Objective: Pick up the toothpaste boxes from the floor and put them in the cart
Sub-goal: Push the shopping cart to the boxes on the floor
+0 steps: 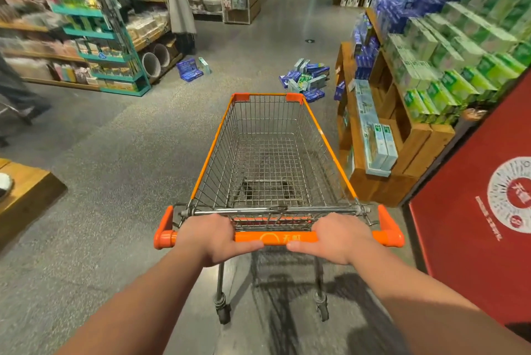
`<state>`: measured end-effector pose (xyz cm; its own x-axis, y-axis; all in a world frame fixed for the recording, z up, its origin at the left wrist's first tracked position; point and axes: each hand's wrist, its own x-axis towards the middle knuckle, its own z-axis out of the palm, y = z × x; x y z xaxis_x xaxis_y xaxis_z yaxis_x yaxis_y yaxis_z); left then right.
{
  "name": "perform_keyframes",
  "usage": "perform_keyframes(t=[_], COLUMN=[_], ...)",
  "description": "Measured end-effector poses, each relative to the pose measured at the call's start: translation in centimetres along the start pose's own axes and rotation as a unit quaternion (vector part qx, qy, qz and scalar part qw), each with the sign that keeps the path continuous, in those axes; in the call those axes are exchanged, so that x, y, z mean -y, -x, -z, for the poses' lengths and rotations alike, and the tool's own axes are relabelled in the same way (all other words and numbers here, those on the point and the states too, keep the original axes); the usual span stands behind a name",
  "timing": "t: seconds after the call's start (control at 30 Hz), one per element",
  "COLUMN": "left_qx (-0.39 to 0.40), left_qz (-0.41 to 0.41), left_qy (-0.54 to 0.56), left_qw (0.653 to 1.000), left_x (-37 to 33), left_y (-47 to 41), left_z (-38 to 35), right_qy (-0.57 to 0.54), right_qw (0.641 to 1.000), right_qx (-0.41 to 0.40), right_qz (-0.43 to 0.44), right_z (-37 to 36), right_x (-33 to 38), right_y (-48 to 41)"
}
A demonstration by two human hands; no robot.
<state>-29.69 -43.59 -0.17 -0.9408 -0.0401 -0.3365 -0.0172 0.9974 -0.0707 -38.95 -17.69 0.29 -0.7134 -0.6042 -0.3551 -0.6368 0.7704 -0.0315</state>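
A wire shopping cart [319,136] with orange trim stands in front of me, its basket empty. My left hand [211,235] and my right hand [339,236] both grip the orange cart handle [275,237]. Beyond the cart's front, a pile of blue and green toothpaste boxes [306,78] lies on the grey floor near the right shelf. Farther left on the floor lie a blue box pack [189,70] and one pale green box [204,64].
A wooden shelf [413,136] stacked with green and blue toothpaste boxes lines the right side, with a red sign panel [474,211] close by. Teal racks [115,47] and shelves line the left. A wooden platform [26,190] sits at near left. The aisle runs straight ahead.
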Motion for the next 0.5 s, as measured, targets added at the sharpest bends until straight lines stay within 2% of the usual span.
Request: perform_keyframes(t=[0.27, 0.43, 0.5], left_qx=[-0.024, -0.016, -0.012], left_qz=[0.001, 0.009, 0.007], left_qy=[-0.005, -0.005, -0.010], left_qw=[1.000, 1.000, 1.000], left_x=[10.3, 18.1, 20.1], left_y=[-15.9, -26.2, -28.8], left_z=[4.0, 7.4, 8.5], right_qy=[0.001, -0.004, -0.015], right_qw=[1.000, 1.000, 1.000], right_qx=[-0.022, 0.027, 0.021], right_qz=[0.005, 0.014, 0.007], right_z=[6.4, 11.2, 12.3], right_x=[-2.6, -3.5, -3.3], right_y=[-18.4, -32.0, -35.1])
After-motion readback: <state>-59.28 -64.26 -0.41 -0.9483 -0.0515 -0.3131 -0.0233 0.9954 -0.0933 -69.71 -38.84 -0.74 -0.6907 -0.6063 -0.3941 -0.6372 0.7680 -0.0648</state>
